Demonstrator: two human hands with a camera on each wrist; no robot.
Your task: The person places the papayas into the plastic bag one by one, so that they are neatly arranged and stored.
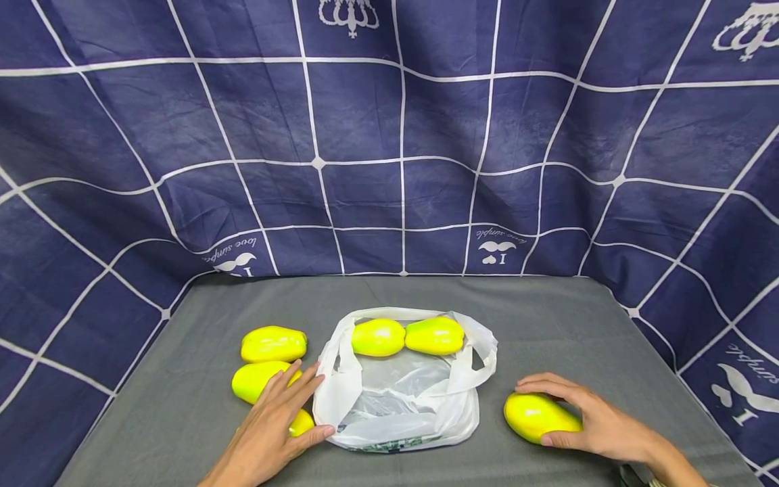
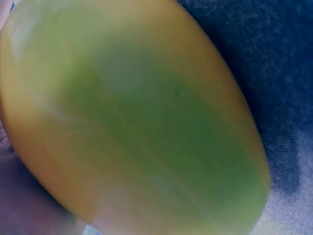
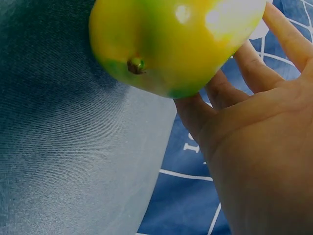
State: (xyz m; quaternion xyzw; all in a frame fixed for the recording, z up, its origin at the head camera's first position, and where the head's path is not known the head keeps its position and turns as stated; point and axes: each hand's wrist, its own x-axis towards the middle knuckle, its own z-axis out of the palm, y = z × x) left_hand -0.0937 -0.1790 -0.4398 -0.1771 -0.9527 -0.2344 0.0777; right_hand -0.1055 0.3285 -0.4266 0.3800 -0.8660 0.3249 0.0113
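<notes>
Five yellow-green mangoes counted, one bag. Right hand (image 1: 599,423) cups its fingers over the mango (image 1: 538,417) lying on the grey cloth (image 1: 548,318) right of the white plastic bag (image 1: 404,399). Left hand (image 1: 274,426) lies with fingers spread over a second mango (image 1: 258,379) left of the bag; a third mango (image 1: 273,343) sits just behind it. Two more mangoes (image 1: 408,337) rest touching inside the bag's open mouth. The skin looks smooth and glossy, likely firm and somewhat slippery; a grip round the broad middle seems safest. The bag looks thin and limp.
</notes>
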